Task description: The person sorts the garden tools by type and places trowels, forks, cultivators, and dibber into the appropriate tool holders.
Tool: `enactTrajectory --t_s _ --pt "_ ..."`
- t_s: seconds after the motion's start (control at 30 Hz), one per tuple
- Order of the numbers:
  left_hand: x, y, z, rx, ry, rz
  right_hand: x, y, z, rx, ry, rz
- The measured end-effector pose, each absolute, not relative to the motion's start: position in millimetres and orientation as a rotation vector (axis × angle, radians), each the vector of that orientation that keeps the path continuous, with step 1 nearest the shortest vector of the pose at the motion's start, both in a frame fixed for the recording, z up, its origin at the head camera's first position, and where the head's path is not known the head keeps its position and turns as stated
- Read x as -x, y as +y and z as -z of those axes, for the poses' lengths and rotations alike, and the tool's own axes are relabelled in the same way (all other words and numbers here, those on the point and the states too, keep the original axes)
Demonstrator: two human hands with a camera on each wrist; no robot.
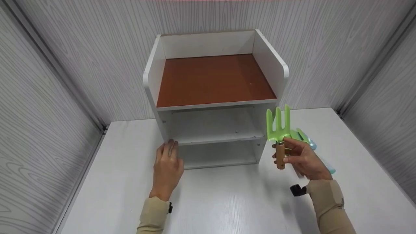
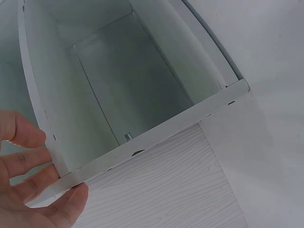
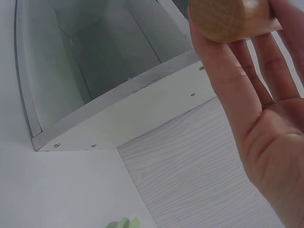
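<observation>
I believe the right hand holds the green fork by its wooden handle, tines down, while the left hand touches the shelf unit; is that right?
Not quite: the head view shows the green fork with tines up; the right hand holds its wooden handle, and the left hand touches the shelf unit.

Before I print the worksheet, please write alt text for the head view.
A right hand holds a green fork by its wooden handle near a white shelf, whose left side the left hand grips. Green and blue items lie partly hidden behind the right hand.
</observation>
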State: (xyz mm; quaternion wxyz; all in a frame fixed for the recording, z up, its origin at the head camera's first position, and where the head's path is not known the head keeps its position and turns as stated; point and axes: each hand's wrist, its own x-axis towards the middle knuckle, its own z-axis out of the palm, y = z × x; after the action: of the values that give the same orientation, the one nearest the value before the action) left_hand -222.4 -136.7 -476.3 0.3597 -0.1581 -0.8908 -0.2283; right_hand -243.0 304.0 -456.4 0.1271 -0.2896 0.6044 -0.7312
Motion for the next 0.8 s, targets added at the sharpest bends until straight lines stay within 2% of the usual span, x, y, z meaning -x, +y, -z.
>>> enactTrajectory --t_s 0.3,0.8 --pt "224 -138 477 0.414 -2.275 0.552 248 291 452 0.888 1.837 2.099" --pt "224 -139 476 0.427 -2.252 0.515 253 274 439 0.684 1.985 1.996"
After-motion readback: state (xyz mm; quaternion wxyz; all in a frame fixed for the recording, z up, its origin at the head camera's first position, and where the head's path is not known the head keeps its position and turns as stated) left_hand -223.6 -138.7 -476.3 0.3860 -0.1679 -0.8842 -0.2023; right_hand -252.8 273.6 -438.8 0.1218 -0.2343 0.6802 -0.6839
